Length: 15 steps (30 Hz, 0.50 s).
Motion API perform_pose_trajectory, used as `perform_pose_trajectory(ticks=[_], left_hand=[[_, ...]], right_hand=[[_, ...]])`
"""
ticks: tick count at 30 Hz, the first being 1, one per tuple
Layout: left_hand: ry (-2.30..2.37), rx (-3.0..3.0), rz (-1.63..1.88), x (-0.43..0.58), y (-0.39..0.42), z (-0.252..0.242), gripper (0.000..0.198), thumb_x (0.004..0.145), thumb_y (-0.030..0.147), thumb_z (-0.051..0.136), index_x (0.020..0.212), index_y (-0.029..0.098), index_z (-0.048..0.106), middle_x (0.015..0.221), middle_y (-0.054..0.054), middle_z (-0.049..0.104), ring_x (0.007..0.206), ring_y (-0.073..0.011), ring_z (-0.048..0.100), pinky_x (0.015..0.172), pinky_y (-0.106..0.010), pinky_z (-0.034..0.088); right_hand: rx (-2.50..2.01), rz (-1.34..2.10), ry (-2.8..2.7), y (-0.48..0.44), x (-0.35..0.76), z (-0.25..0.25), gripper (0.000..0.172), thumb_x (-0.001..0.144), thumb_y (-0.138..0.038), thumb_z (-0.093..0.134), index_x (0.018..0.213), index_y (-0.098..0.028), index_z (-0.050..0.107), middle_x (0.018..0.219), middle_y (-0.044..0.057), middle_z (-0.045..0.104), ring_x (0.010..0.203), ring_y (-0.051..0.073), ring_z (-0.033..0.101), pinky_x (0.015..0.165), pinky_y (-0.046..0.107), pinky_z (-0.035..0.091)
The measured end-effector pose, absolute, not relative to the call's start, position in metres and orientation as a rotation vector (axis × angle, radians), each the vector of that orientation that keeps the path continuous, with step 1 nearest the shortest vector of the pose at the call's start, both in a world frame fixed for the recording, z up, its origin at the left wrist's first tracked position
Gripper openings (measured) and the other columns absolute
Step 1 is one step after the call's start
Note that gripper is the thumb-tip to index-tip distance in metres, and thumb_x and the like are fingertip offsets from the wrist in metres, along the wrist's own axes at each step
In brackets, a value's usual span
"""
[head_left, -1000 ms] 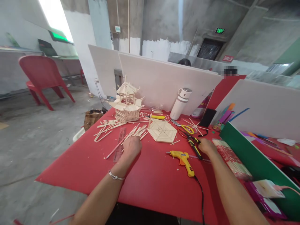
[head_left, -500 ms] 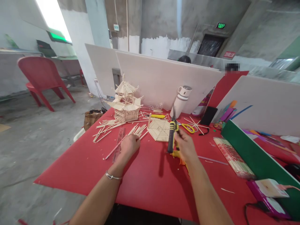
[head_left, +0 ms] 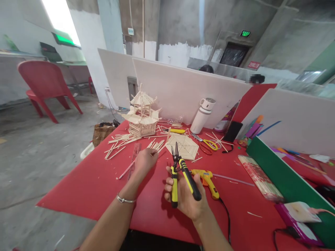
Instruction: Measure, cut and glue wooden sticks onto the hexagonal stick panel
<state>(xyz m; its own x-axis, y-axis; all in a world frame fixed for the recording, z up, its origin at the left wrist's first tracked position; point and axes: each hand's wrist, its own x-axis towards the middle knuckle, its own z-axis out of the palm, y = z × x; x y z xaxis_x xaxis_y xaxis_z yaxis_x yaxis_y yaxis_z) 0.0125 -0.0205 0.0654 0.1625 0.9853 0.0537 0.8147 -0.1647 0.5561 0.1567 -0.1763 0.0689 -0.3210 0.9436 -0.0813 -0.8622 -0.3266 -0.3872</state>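
My right hand (head_left: 190,204) holds yellow-and-black pliers (head_left: 180,170) upright, palm up, with the jaws apart and pointing away from me. My left hand (head_left: 146,161) is closed, its fingertips pinching a thin wooden stick (head_left: 162,148) that points toward the flat hexagonal stick panel (head_left: 184,146). Beneath the left hand lie a clear ruler (head_left: 135,151) and a pale pencil-like rod (head_left: 127,170). A yellow glue gun (head_left: 206,177) rests on the table just right of my right hand. Behind the left hand stands a tiered pagoda model (head_left: 141,120) made of sticks.
Loose sticks (head_left: 115,146) lie around the pagoda on the red table (head_left: 78,188). A white bottle (head_left: 201,116), yellow-handled scissors (head_left: 210,144) and a yellow cutter (head_left: 178,131) stand or lie behind the panel. At right are a stick pack (head_left: 260,177) and a green divider (head_left: 285,174).
My right hand has brought the pliers left and nearer to me, turning palm up, and the handles have spread. The glue gun is now uncovered. My left hand has barely moved.
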Motion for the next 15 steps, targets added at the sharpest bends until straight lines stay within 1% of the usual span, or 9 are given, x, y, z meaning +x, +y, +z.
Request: perform_pose_trajectory(ticks=[2,3,6,8,11,13,14,15], left_hand=[[1.726,2.051,0.579,0.011,-0.021,0.067,0.023,0.082,0.033,0.054,0.083,0.023,0.076,0.076,-0.005,0.074,0.076,-0.0191,0.064,0.059,-0.024,0.033],[1.741,2.064,0.564,0.011,-0.021,0.067,0.023,0.082,0.032,0.054,0.081,0.024,0.076,0.077,-0.005,0.074,0.077,-0.0193,0.065,0.059,-0.024,0.033],[1.764,2.115,0.501,0.01,-0.021,0.066,0.023,0.081,0.03,0.052,0.074,0.023,0.074,0.08,-0.007,0.074,0.077,-0.0204,0.065,0.059,-0.025,0.033],[1.746,2.109,0.501,0.009,-0.02,0.065,0.024,0.08,0.027,0.052,0.071,0.022,0.074,0.079,-0.008,0.074,0.077,-0.0211,0.066,0.059,-0.025,0.034],[1.648,1.995,0.611,0.008,-0.017,0.062,0.021,0.078,0.028,0.056,0.075,0.021,0.075,0.076,-0.007,0.073,0.077,-0.0211,0.067,0.061,-0.025,0.039],[1.525,1.871,0.702,0.008,-0.015,0.061,0.021,0.077,0.031,0.059,0.079,0.019,0.076,0.071,-0.004,0.072,0.074,-0.0201,0.066,0.061,-0.024,0.041],[1.453,1.797,0.734,0.008,-0.014,0.06,0.021,0.076,0.033,0.061,0.08,0.018,0.075,0.067,-0.003,0.07,0.07,-0.0193,0.065,0.06,-0.024,0.043],[1.381,1.715,0.754,0.008,-0.014,0.061,0.023,0.075,0.034,0.062,0.081,0.016,0.075,0.062,-0.002,0.067,0.065,-0.0184,0.064,0.059,-0.024,0.043]], right_hand=[[-0.286,1.933,-0.303,-0.178,0.153,0.071,0.075,0.067,-0.067,0.074,0.124,-0.022,0.058,0.097,0.003,0.054,0.089,0.018,0.051,0.084,0.035,0.045],[-0.269,1.946,-0.301,-0.178,0.151,0.073,0.074,0.067,-0.065,0.073,0.125,-0.023,0.057,0.097,0.003,0.055,0.089,0.018,0.051,0.085,0.035,0.045],[-0.271,1.97,-0.295,-0.177,0.146,0.076,0.066,0.069,-0.054,0.07,0.125,-0.022,0.058,0.1,0.004,0.056,0.089,0.018,0.053,0.087,0.036,0.044],[-0.289,1.974,-0.278,-0.177,0.145,0.078,0.062,0.068,-0.051,0.067,0.122,-0.021,0.059,0.102,0.005,0.057,0.091,0.019,0.054,0.09,0.037,0.044],[-0.306,1.963,-0.253,-0.179,0.146,0.082,0.064,0.071,-0.059,0.062,0.121,-0.02,0.059,0.105,0.006,0.059,0.092,0.02,0.056,0.091,0.038,0.044],[-0.321,1.967,-0.249,-0.181,0.148,0.085,0.065,0.073,-0.065,0.058,0.121,-0.021,0.058,0.105,0.006,0.059,0.092,0.02,0.057,0.093,0.042,0.044],[-0.336,1.976,-0.261,-0.183,0.15,0.085,0.063,0.072,-0.063,0.059,0.12,-0.022,0.058,0.105,0.006,0.06,0.091,0.02,0.058,0.094,0.043,0.044],[-0.359,1.987,-0.28,-0.184,0.152,0.085,0.059,0.071,-0.058,0.061,0.118,-0.023,0.059,0.105,0.005,0.06,0.092,0.02,0.058,0.094,0.044,0.044]])
